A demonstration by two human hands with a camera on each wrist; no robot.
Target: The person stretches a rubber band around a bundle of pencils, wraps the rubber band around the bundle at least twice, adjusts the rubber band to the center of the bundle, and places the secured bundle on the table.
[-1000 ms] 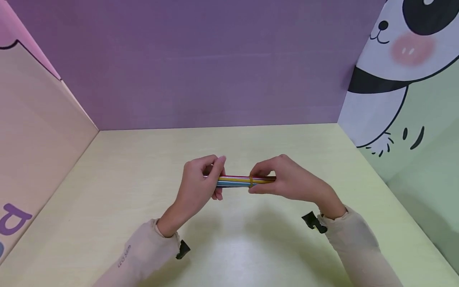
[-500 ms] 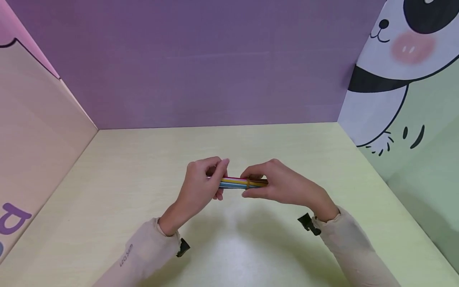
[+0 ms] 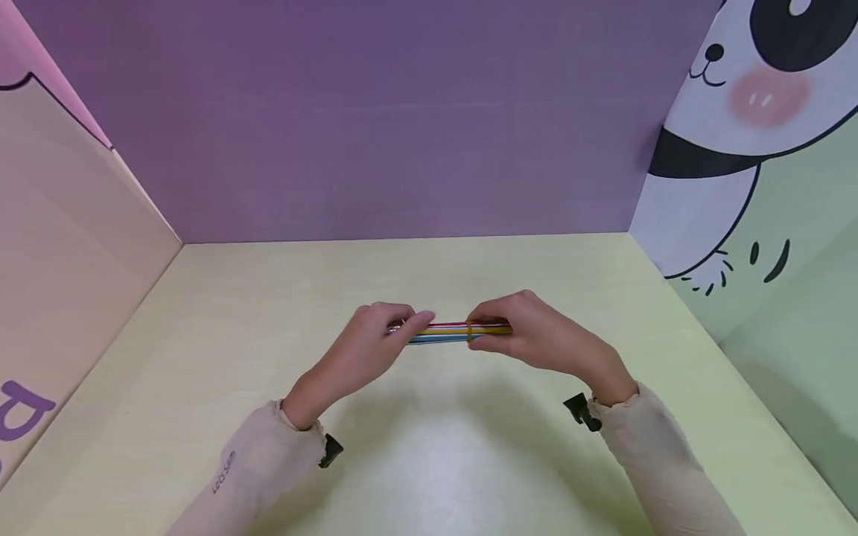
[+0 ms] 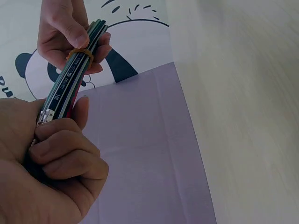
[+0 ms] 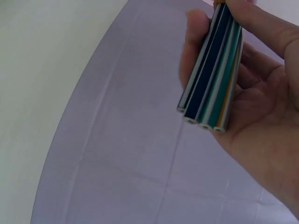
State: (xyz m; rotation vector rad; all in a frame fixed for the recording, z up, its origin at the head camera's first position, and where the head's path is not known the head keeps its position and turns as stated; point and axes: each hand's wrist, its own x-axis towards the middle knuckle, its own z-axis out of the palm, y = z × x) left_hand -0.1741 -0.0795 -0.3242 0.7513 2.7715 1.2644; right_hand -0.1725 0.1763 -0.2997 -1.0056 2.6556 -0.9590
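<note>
A bundle of striped pencils (image 3: 442,333) is held level above the table between both hands. My left hand (image 3: 365,346) grips its left end with curled fingers; in the left wrist view, silvery ferrules (image 4: 45,115) show beside that fist. Around the bundle, toward its right end, runs a yellow-brown rubber band (image 4: 82,54). My right hand (image 3: 546,335) pinches the bundle at the band, thumb and fingers on opposite sides. In the right wrist view, flat, unsharpened pencil ends (image 5: 205,125) stick out past the right hand's fingers. The eraser ends are hidden inside the left hand.
Below the hands lies a pale wood-grain table (image 3: 268,283). A purple wall (image 3: 402,119) closes off the back. Side panels stand left (image 3: 67,201) and right (image 3: 791,335), the right one bearing a panda drawing. A dark clip hangs at each sleeve cuff.
The left hand has rolled over, so its lower fingers no longer show below the bundle in the head view. The right hand shifted left, then back right. Both keep hold of the pencils.
</note>
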